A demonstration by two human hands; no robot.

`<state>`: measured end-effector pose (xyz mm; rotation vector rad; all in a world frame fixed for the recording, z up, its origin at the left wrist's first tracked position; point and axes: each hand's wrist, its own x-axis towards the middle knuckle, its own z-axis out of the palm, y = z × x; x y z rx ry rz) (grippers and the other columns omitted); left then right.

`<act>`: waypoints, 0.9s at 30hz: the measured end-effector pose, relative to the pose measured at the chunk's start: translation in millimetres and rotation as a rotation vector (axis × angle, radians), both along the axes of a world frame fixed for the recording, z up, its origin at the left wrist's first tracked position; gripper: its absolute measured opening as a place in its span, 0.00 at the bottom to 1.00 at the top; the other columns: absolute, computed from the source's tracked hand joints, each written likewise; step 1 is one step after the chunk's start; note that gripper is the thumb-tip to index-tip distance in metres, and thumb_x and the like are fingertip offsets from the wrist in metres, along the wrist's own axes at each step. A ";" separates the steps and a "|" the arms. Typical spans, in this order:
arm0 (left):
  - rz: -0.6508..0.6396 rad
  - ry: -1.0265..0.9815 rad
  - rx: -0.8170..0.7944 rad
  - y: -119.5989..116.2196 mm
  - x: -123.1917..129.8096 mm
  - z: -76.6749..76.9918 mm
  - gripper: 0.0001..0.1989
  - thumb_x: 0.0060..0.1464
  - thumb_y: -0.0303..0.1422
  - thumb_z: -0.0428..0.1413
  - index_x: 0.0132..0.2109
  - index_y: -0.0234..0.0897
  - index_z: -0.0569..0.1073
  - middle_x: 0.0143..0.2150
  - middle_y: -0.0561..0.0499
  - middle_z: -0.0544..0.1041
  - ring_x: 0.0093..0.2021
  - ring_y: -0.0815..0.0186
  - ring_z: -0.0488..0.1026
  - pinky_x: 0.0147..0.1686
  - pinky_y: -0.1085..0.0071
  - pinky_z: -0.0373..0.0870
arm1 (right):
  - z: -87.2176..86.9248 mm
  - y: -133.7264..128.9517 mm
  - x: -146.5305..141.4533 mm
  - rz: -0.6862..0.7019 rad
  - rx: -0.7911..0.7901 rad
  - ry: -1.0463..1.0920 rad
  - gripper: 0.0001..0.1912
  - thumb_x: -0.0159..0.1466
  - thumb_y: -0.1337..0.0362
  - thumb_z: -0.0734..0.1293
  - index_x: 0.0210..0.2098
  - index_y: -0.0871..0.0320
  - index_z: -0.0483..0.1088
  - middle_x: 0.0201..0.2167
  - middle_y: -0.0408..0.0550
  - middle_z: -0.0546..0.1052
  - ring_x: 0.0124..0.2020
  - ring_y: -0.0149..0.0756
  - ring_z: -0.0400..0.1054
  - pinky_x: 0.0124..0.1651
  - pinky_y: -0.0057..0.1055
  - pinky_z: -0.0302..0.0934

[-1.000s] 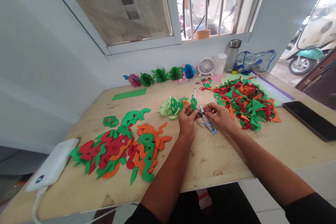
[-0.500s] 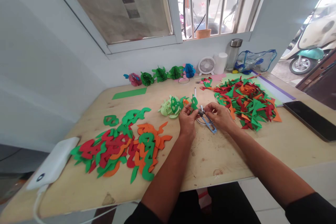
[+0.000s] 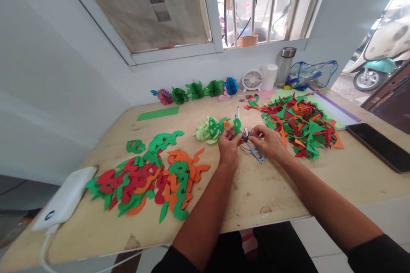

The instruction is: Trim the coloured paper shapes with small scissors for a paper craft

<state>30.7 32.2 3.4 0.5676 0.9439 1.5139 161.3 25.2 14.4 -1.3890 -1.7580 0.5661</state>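
Observation:
My left hand is closed with fingertips pinched; a green paper piece sticks up from its fingers. My right hand is closed too, its fingertips close to the left ones, and what they pinch is too small to make out. Just under both hands lies a blue-grey cutter on the table, over a round ring partly hidden. Behind my left hand sits a small heap of light green paper cutouts with darker green and orange ones. A white pen lies beyond the fingers.
Cut paper shapes pile up at the left, near a white power bank with a cable. Paper scraps and a black phone lie right. Paper ornaments, a fan and a bottle line the wall.

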 end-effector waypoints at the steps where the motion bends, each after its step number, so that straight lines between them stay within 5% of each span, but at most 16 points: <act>1: 0.000 -0.001 0.000 0.2 0.0 -0.4 0.25 0.29 0.26 0.64 0.41 0.34 0.71 0.27 0.57 0.68 0.26 0.73 0.70 0.29 0.73 0.70 | 0.0 0.0 -0.2 0.001 0.004 -0.001 0.06 0.54 0.61 0.65 0.26 0.58 0.68 0.23 0.42 0.72 0.27 0.30 0.63 0.32 0.27 0.56; 15: 0.000 0.019 -0.014 0.9 -0.3 0.1 0.25 0.30 0.26 0.64 0.41 0.34 0.71 0.27 0.57 0.67 0.26 0.74 0.69 0.28 0.74 0.69 | 0.3 0.9 1.5 -0.012 0.001 0.014 0.03 0.53 0.67 0.62 0.25 0.57 0.68 0.22 0.42 0.71 0.26 0.30 0.63 0.32 0.28 0.55; 27: 0.009 0.065 -0.021 2.8 -0.9 -3.2 0.23 0.32 0.26 0.63 0.41 0.33 0.71 0.30 0.54 0.71 0.25 0.73 0.70 0.26 0.75 0.70 | 4.0 6.4 7.7 0.105 -0.412 0.857 0.09 0.48 0.61 0.71 0.26 0.58 0.70 0.23 0.42 0.75 0.23 0.27 0.62 0.28 0.26 0.54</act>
